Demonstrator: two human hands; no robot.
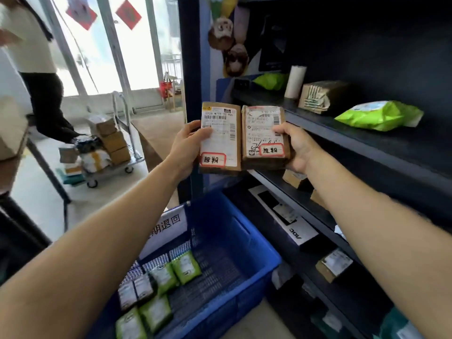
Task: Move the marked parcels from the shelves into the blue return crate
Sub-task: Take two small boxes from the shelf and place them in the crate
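Observation:
My left hand [186,148] grips a flat brown parcel [220,133] with a white shipping label and a red-bordered sticker at its lower edge. Beside it, touching, my right hand [297,148] grips a second brown parcel [265,133] carrying the same kind of red-bordered sticker. Both are held upright in front of the dark shelf unit [342,135], above the blue return crate [247,243] on the floor. Inside the crate lie several green and grey packets [168,275].
The upper shelf holds green bags [379,115], a taped brown parcel [322,96] and a white roll [295,81]. Lower shelves carry boxes [333,264]. To the left stand a person [36,69], a table edge and a trolley [110,148] piled with parcels.

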